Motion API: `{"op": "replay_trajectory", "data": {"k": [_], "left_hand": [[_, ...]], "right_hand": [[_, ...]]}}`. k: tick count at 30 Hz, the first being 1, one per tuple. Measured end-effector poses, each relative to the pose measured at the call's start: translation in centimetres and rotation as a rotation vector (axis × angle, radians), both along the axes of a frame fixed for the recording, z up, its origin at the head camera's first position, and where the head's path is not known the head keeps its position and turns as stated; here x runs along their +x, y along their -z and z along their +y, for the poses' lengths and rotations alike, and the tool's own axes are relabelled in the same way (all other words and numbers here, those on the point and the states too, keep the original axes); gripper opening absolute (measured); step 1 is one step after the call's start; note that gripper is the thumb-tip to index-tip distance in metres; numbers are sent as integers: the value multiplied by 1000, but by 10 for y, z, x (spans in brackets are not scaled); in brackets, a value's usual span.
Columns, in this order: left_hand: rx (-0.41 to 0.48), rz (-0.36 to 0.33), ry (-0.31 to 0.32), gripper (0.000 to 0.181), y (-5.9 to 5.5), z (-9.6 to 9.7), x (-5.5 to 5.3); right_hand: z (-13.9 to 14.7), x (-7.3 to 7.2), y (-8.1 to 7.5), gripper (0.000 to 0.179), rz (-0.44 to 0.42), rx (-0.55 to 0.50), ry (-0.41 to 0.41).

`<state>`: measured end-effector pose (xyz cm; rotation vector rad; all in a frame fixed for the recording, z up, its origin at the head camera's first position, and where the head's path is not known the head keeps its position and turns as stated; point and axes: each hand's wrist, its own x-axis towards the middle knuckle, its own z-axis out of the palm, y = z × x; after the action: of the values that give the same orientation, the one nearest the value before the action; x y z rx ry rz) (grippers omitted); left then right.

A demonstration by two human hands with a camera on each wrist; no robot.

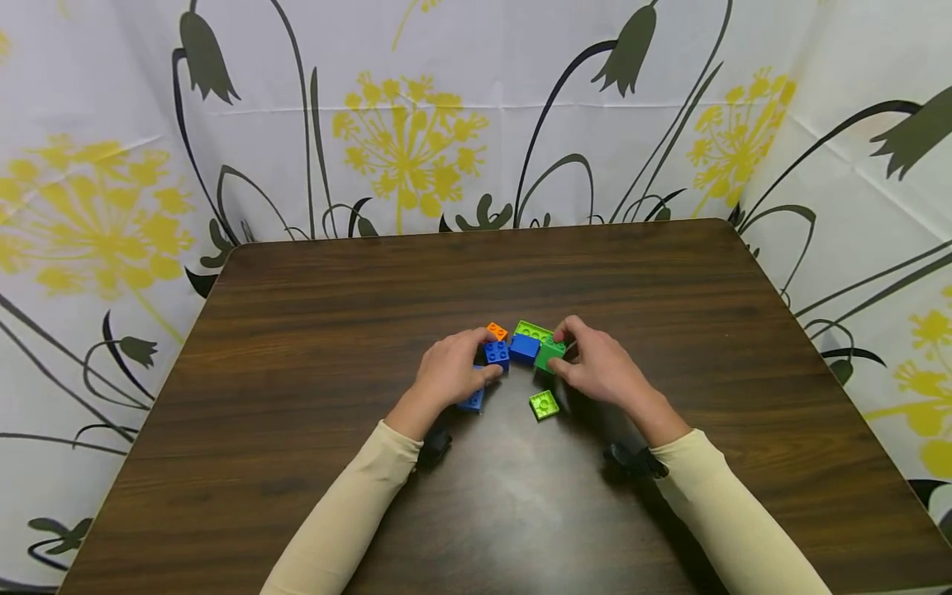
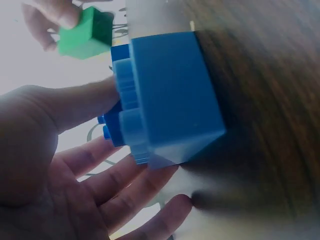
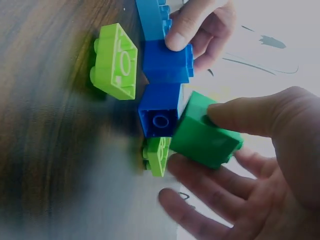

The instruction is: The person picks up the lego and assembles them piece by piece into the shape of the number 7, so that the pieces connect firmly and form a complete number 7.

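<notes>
Green block is pinched by the right hand, blue block by the left hand. Handling seems underway; the next move likely calls for steady fingers.

Soft glare pales the tabletop; both wrist views look hazy.

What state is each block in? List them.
Orange block: studs up
Nearest blue block: studs up
Held blue block: studs up, pinched by left hand
Middle blue block: on its side
Green block: pinched by right hand
Near lime block: upside down
Far lime block: upside down
</notes>
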<state>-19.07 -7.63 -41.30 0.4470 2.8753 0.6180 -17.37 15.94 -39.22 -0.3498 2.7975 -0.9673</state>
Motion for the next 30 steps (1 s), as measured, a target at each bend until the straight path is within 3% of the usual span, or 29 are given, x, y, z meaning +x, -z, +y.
{"op": "replay_trajectory", "data": {"k": [8, 15, 23, 30], "left_hand": [[51, -1, 4, 41, 10, -4, -4], [95, -12, 24, 41, 14, -5, -6], [106, -42, 14, 48, 15, -7, -8], [116, -33, 23, 41, 15, -8, -9]], "right_hand": [[-13, -6, 5, 42, 120, -138, -50], [-31, -12, 12, 41, 225, -142, -151], [-45, -16, 20, 45, 277, -115, -236], [-50, -17, 29, 46, 319, -130, -271]]}}
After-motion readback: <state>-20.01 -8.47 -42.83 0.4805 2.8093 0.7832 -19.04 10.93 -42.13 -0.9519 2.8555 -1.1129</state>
